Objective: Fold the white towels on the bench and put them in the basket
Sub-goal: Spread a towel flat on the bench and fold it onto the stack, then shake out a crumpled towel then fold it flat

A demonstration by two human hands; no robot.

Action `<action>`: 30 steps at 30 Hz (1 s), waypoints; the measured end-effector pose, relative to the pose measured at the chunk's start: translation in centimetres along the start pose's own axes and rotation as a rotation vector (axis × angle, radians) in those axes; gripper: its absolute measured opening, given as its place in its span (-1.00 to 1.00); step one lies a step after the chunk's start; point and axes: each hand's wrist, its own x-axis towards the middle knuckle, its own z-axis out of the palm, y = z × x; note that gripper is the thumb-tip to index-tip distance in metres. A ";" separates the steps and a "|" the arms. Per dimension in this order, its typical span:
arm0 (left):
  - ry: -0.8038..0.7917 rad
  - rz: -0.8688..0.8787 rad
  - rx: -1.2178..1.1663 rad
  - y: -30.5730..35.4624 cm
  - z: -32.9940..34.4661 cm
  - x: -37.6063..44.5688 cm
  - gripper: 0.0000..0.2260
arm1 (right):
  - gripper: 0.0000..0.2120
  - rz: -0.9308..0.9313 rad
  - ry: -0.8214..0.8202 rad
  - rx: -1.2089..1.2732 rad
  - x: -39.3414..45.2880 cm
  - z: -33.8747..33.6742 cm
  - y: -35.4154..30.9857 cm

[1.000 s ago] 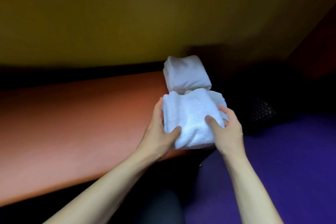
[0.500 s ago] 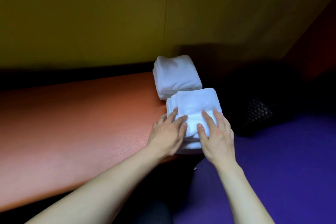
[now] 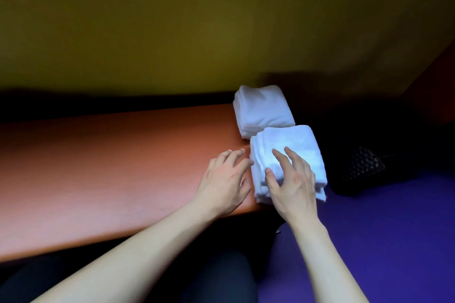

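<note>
Folded towel [image 3: 293, 147] pressed under open right hand [image 3: 290, 179]; left hand [image 3: 226, 177] open beside it. Both sides should be gripped, stack kept square.

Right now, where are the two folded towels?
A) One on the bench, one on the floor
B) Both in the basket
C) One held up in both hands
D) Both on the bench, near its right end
D: the far towel and the near towel both lie on the bench at its right end; the dark basket sits apart on the floor, and the right hand rests open on the near towel.
</note>
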 end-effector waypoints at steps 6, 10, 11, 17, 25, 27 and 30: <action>0.095 -0.054 0.033 -4.0 -3.4 -5.9 -0.58 | -0.55 -0.108 -0.030 0.068 -2.2 0.8 -6.5; 0.160 -0.103 0.047 -6.5 -5.3 -9.9 -0.61 | -0.54 -0.169 -0.072 0.103 -3.8 1.9 -11.0; 0.170 -0.120 0.052 -7.2 -5.8 -10.9 -0.61 | -0.53 -0.179 -0.079 0.115 -4.2 2.3 -12.1; 0.224 -0.255 0.065 -12.8 -8.2 -16.7 -0.61 | -0.54 -0.264 -0.145 0.158 -6.4 5.5 -18.8; 0.305 -0.453 0.045 -21.8 -10.6 -24.3 -0.64 | -0.55 -0.378 -0.290 0.195 -8.6 12.0 -28.6; 0.328 -0.498 0.041 -24.2 -11.1 -26.1 -0.66 | -0.55 -0.413 -0.331 0.201 -9.1 14.0 -31.5; 0.346 -0.569 0.042 -28.1 -11.9 -28.6 -0.66 | -0.54 -0.467 -0.394 0.205 -9.9 17.4 -36.1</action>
